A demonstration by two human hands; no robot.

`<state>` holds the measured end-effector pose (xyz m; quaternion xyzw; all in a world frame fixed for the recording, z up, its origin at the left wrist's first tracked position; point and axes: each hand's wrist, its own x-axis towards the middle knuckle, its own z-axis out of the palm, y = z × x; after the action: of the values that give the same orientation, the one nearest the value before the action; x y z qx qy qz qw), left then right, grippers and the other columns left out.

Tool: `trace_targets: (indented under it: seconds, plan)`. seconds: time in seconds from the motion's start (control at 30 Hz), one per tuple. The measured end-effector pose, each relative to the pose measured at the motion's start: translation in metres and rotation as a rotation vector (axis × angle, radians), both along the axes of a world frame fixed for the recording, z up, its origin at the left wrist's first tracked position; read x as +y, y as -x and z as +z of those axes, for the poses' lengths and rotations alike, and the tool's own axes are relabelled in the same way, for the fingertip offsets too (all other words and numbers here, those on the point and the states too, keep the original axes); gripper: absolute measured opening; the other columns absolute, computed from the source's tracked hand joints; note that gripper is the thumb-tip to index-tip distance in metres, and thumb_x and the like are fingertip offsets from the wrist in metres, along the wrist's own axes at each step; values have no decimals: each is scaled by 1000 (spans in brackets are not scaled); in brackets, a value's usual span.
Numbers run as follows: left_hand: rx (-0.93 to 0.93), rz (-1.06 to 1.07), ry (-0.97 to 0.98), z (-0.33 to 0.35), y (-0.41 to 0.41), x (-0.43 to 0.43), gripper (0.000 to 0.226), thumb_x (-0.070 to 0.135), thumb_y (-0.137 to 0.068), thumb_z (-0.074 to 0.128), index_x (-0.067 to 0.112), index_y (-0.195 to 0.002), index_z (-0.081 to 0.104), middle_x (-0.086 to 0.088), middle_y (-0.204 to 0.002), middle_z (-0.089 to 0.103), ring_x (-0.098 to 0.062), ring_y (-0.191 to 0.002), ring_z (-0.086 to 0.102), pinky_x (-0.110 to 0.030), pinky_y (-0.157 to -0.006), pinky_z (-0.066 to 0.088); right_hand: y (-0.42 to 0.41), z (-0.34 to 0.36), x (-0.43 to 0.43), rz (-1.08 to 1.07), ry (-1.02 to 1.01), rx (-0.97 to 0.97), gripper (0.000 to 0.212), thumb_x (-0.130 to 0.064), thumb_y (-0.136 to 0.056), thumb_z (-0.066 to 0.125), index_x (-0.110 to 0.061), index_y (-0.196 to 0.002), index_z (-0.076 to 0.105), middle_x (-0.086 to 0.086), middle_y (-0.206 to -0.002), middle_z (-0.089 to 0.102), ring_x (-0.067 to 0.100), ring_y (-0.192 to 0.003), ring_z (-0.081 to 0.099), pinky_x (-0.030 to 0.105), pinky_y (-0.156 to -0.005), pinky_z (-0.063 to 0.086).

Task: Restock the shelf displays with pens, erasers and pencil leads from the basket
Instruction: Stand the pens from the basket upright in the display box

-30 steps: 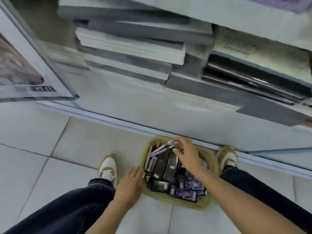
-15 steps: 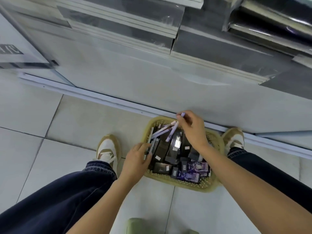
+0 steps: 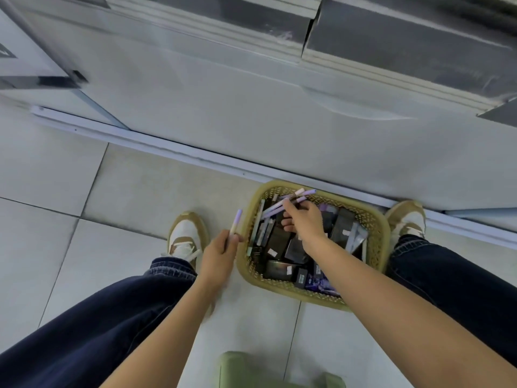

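Pen out of the basket now.
Left hand pinches it; right hand still clutches several pens inside.

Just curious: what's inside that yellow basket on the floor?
Dark boxes, purple packets and pastel pens fill the basket; the right hand grips some pens. That hand and arm cover the middle, and lower layers are hidden. The left hand holds one pen outside.
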<state>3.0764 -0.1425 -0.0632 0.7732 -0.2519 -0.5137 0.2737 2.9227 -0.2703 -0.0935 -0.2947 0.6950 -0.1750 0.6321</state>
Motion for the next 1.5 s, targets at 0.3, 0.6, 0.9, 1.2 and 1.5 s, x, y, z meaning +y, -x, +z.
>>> trace_targets:
  seconds: [0.3, 0.6, 0.9, 1.2, 1.5]
  plan:
    - [40, 20, 20, -6, -5, -3, 24, 26, -102, 44, 16, -94, 64, 0, -72, 57, -14, -65, 50, -33, -65, 43, -22, -34, -22, -61, 77, 164, 19, -32, -83, 74, -14, -87, 69, 0, -83, 64, 9, -73, 55, 27, -68, 41]
    - [60, 12, 25, 4, 0, -9, 24, 24, -101, 44, 8, -98, 62, -2, -74, 59, -15, -66, 51, -33, -67, 45, 1, -6, -20, 221, 450, 256, 27, -22, -94, 61, 3, -87, 67, 16, -73, 63, 22, -65, 57, 32, -61, 46]
    - [17, -89, 200, 56, 18, -34, 17, 32, -90, 63, 16, -93, 56, -4, -83, 60, -12, -70, 56, -23, -63, 50, 40, 68, -20, 653, 387, 33, 22, -28, -95, 58, -10, -87, 68, -8, -53, 48, 6, -44, 40, 23, -48, 33]
    - [-81, -373, 293, 125, 57, -36, 33, 27, -94, 59, 7, -119, 51, -16, -93, 65, -24, -72, 57, -36, -65, 50, 46, 159, 7, 600, 355, -210, 25, -32, -95, 59, -17, -75, 64, -3, -54, 47, 9, -48, 38, 21, -46, 30]
    - [-1, -403, 428, 214, 66, -26, 18, 25, -99, 53, 10, -109, 57, -5, -73, 71, -22, -54, 57, -37, -57, 52, 58, 248, 20, 348, 439, -334, 33, -36, -96, 56, -7, -100, 70, 5, -78, 62, 15, -63, 53, 23, -53, 41]
